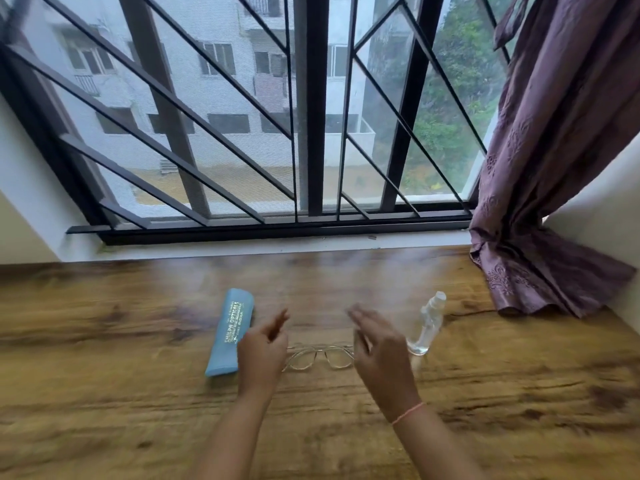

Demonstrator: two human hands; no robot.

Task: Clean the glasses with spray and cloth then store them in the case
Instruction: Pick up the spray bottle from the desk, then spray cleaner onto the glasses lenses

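Right, both hands hover low in the middle of the frame, above a wooden table (519, 375). The left hand (263, 346) hangs with its fingers loosely bent, holding nothing, and it overlaps the near end of the blue glasses case (229, 332) from this angle; whether it touches the case is hard to tell through the blur. The right hand (377, 348) is spread loose, fingers mostly straight and pointing up the frame, nothing in its grasp, a thin pink thread (408, 412) round the wrist. Between the two hands, flat on the wood, lie the glasses (320, 356), a thin clear frame with the lenses facing up, partly covered at each side by the hands. The case lies closed just left of centre, running lengthwise up the frame, gold lettering on top. Over to the right of the right hand stands a clear spray bottle (427, 323), looking tilted in this wide view, a little liquid at its bottom. At the right edge a purple curtain (554, 168) drapes down onto the tabletop, and across the top a barred window (311, 116) fills the frame.
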